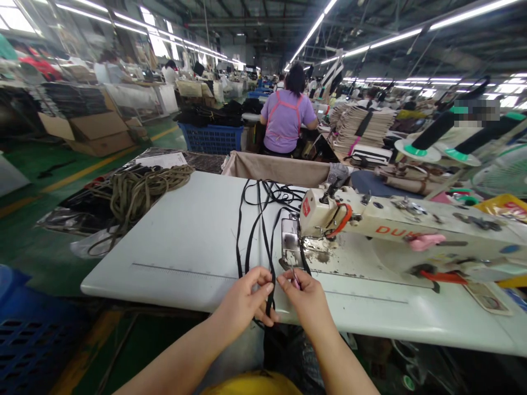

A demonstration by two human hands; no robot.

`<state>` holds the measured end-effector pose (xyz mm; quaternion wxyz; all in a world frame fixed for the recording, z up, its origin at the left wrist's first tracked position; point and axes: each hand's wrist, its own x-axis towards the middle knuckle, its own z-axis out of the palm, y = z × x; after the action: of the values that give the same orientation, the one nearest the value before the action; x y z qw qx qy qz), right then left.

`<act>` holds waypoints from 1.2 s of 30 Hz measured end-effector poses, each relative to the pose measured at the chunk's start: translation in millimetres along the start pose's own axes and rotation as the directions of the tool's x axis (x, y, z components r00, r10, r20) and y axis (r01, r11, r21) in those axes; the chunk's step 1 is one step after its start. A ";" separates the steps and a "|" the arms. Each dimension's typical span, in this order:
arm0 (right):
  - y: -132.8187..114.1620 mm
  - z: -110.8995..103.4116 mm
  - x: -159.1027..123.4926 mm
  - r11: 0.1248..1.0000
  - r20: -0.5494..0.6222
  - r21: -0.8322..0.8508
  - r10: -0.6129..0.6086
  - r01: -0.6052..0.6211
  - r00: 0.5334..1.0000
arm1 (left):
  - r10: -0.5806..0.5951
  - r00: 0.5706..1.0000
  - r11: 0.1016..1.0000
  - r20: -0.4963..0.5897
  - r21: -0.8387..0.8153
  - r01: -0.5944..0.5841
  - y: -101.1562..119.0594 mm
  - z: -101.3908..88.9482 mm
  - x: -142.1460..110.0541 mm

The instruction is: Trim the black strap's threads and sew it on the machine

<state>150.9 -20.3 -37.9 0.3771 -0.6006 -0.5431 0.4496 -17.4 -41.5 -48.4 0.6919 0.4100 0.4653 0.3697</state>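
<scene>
My left hand (252, 296) is closed at the table's front edge, with a narrow black strap (269, 303) held between its fingers. Just to its right, my right hand (303, 296) is pinched around small pink-handled snips (296, 281); most of the tool is hidden in the fingers. The fingertips of both hands nearly meet. Lengths of the same black strap (249, 241) run up the white table (197, 230) and lie in loose loops towards the back. Beyond my right hand, the sewing machine (329, 219) has a dark strap by its needle area.
A heap of olive cord (144, 189) lies at the table's left end. A blue crate (212, 137) of black pieces stands ahead, beside a co-worker in purple (286, 118). Thread cones (436, 131) rise at right. Another blue basket (28, 334) is at lower left.
</scene>
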 end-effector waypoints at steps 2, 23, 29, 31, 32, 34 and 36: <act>-2.5 -1.5 -1.0 1.000 -0.003 -0.006 -0.006 0.006 1.000 | 0.008 0.999 0.998 -0.038 0.056 -0.006 0.3 -1.1 0.4; 13.6 -14.3 -8.6 0.999 -0.126 -0.015 -0.046 0.045 0.991 | -0.121 0.993 0.985 0.001 -0.125 0.120 -2.0 -2.6 -13.2; 11.9 -0.8 -4.3 0.994 0.037 0.106 -0.037 0.032 0.999 | -0.076 0.992 0.997 -0.100 0.025 0.078 5.8 -2.2 -21.2; 6.3 5.3 -3.7 0.974 0.208 0.219 0.008 -0.054 0.978 | -0.071 0.994 0.996 -0.083 0.045 0.075 8.0 -3.0 -23.4; 3.1 7.4 -3.6 0.960 0.299 0.260 0.024 -0.106 0.954 | -0.069 0.995 0.996 -0.073 0.048 0.072 8.6 -3.6 -24.2; -1.6 9.2 -3.5 0.943 0.446 0.281 0.034 -0.176 0.894 | -0.061 0.996 0.997 -0.062 0.041 0.063 8.7 -5.8 -25.5; -2.5 7.8 -3.5 0.951 0.528 0.244 0.035 -0.191 0.849 | -0.048 0.997 0.999 -0.060 0.018 0.049 7.9 -8.7 -26.4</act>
<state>142.6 -23.8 -37.4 0.2728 -0.4277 -0.5165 0.6898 -34.4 -60.1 -34.3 0.6824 0.3944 0.4990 0.3603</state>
